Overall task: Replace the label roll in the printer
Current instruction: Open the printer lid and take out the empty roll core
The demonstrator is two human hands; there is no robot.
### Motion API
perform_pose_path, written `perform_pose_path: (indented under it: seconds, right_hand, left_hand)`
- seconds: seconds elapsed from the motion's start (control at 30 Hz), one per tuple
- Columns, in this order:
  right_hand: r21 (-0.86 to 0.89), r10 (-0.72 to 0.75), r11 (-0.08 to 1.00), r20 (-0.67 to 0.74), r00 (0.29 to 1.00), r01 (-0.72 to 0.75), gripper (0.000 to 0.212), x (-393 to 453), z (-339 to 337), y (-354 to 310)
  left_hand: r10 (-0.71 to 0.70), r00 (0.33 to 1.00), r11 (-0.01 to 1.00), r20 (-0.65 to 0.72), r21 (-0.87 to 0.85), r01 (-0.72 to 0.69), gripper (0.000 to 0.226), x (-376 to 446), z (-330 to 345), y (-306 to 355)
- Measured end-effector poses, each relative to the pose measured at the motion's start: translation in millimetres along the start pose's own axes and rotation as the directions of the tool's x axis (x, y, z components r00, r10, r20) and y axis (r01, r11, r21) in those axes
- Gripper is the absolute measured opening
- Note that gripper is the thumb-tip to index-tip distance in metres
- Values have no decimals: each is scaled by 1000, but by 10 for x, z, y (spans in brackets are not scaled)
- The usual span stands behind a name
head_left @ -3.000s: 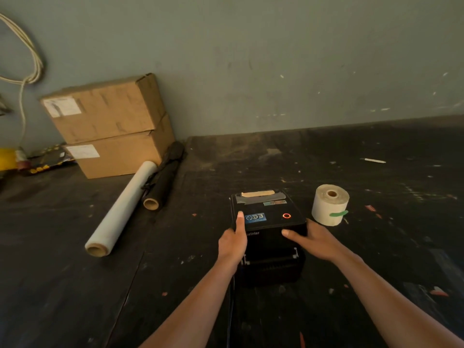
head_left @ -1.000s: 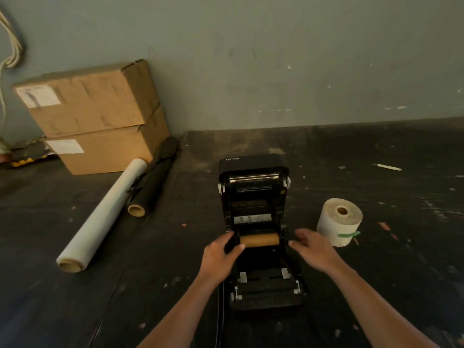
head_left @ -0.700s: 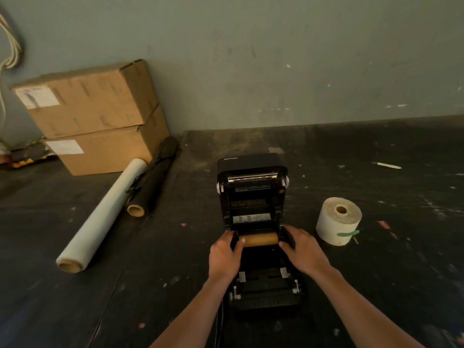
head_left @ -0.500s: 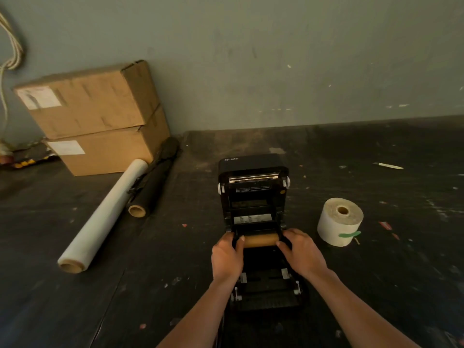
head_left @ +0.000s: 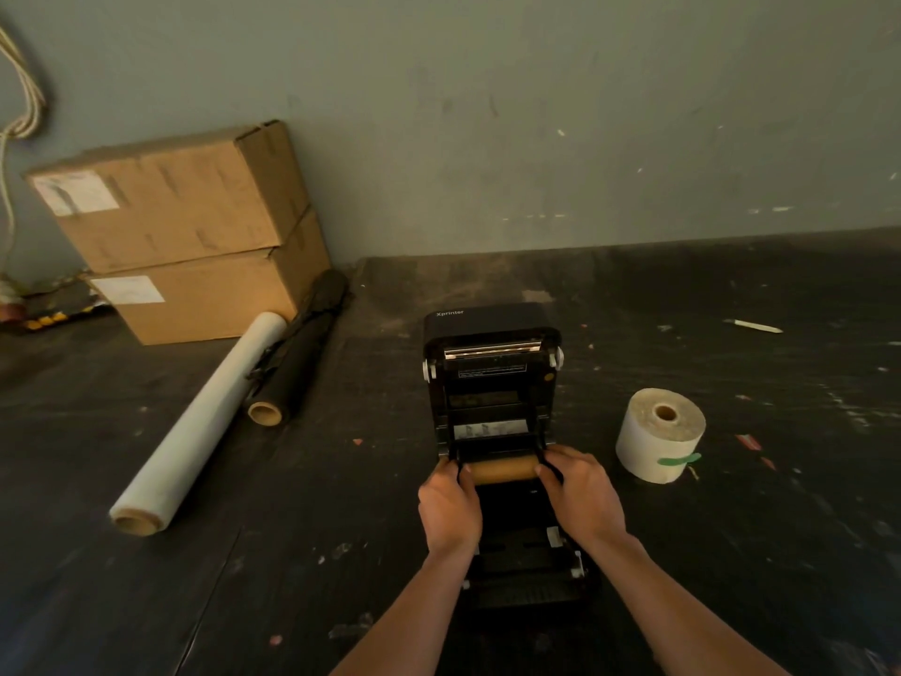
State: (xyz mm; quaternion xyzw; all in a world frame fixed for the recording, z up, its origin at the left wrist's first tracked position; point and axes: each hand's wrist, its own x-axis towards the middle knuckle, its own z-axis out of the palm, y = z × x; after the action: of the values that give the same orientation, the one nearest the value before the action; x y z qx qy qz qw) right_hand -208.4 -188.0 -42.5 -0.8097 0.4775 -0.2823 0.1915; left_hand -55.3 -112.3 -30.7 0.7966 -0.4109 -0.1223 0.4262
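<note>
black printer [head_left: 492,378] with a tan cardboard core [head_left: 502,469], cream label roll [head_left: 659,435] with green tape [head_left: 678,460], brown boxes [head_left: 185,226] upper left, scuffed black table [head_left: 244,553]

Open black printer [head_left: 492,378] holds bare cardboard core [head_left: 502,469]; full roll [head_left: 659,434] beside.

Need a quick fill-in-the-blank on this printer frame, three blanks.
1. The printer lid is ____.
2. Both hands, left hand and right hand, grip the ends of the brown ____ inside it.
3. The full label roll stands to the printer's ____.

Missing words: open; core; right
</note>
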Motion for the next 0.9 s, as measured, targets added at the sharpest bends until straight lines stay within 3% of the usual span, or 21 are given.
perform_pose_path:
  seconds: [0.67, 0.9]
  right_hand:
    - [143, -34, 989, -90, 995, 46, 17, 46, -184, -143]
    - [225, 50, 974, -147, 988, -16, 19, 41, -376, -141]
  left_hand:
    - [-134, 990, 986, 46, -99, 138, 23, 60, -22, 91]
    - [-13, 1000, 987, 21, -160, 16, 25, 87, -106, 322]
